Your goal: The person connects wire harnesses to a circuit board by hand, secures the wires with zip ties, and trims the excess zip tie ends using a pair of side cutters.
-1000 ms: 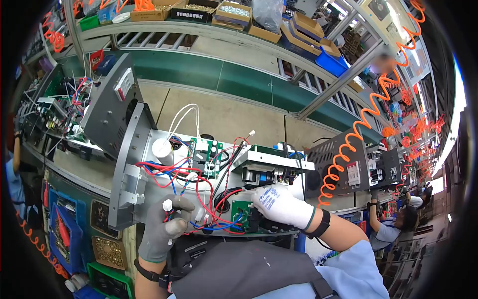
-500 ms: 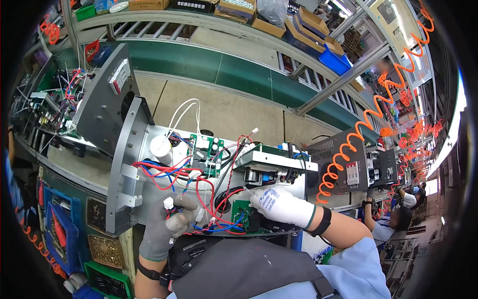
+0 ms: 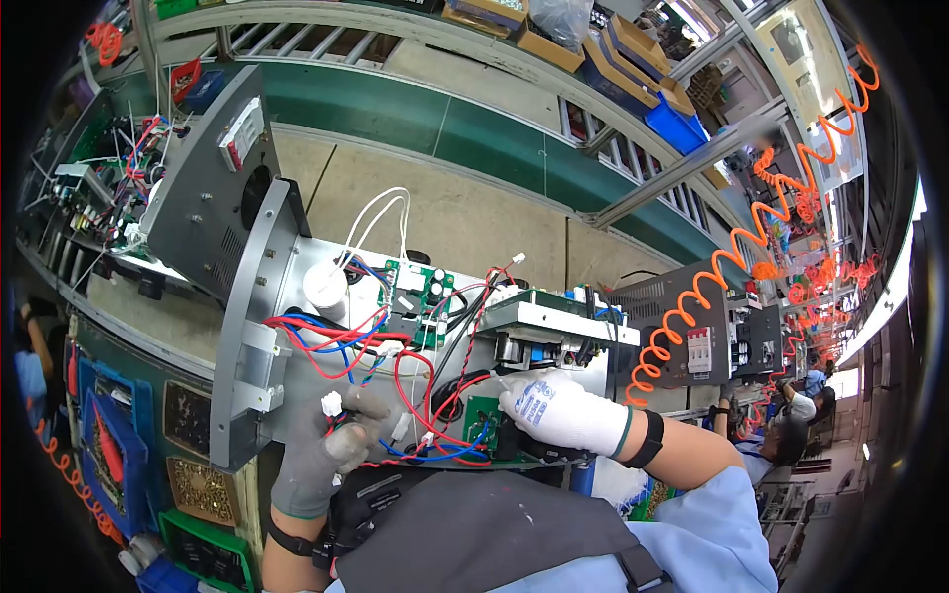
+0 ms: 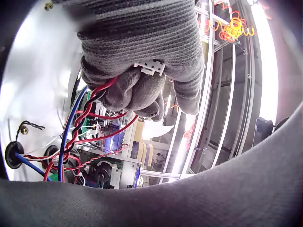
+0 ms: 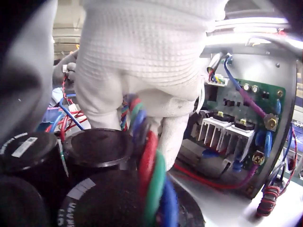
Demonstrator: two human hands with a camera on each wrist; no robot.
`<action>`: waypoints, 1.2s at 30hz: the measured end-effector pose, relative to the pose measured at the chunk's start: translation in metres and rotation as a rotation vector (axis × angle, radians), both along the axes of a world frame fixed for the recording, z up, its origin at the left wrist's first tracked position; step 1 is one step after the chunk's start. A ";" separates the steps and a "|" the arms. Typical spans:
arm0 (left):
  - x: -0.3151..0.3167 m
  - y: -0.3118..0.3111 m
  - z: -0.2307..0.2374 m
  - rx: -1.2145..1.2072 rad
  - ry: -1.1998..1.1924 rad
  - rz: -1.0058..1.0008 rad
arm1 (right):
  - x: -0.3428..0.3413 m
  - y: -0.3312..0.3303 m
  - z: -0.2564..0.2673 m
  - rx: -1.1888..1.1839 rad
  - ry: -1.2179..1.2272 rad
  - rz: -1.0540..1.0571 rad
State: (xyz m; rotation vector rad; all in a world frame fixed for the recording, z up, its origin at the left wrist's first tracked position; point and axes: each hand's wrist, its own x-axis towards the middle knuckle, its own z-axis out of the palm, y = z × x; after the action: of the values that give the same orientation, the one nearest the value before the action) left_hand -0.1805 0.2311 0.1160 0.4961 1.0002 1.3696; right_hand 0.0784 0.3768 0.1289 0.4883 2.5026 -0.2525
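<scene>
In the head view my left hand (image 3: 321, 450), in a grey glove, holds a white plug connector (image 3: 331, 403) with its fingers curled. Red and black twisted wires (image 4: 92, 97) run out of that hand in the left wrist view. My right hand (image 3: 556, 407), white-gloved, reaches low over the front right of the open metal chassis (image 3: 297, 390). A twisted red, green and blue cable (image 5: 154, 175) passes between its bent fingers, just above black capacitors (image 5: 97, 146). Its fingertips are hidden behind them. Red and blue wires (image 3: 420, 381) lie loose between the hands.
Green circuit boards (image 3: 420, 296) and a white cylinder (image 3: 324, 287) sit inside the chassis. A dark upright panel (image 3: 213, 188) stands at left, another unit (image 3: 682, 326) at right. An orange coiled hose (image 3: 736, 252) hangs in front. Blue bins (image 3: 119, 460) lie at lower left.
The head view has shifted slightly, so the bench and shelf sit higher in it. Both hands keep nearly the same pose, the left still holding the connector.
</scene>
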 end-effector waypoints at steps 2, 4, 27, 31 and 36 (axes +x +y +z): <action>-0.004 -0.002 -0.002 -0.011 -0.028 -0.031 | -0.001 -0.001 0.001 -0.002 -0.053 -0.007; -0.006 -0.004 -0.002 -0.026 -0.055 -0.060 | -0.002 0.000 -0.001 -0.012 -0.042 -0.006; -0.035 0.025 0.014 0.007 -0.140 -0.494 | 0.038 -0.040 0.080 -0.536 0.170 -1.001; -0.019 0.036 0.013 0.108 -0.018 -0.454 | 0.083 -0.051 0.089 -0.585 0.199 -1.175; -0.012 0.036 0.017 0.174 0.075 -0.299 | 0.114 -0.016 0.061 -0.226 -0.194 -0.769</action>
State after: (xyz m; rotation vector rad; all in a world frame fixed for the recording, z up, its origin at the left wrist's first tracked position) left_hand -0.1927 0.2675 0.1331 0.7995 0.8316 1.1796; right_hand 0.1925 0.3607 0.1902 1.2906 1.9629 -0.7280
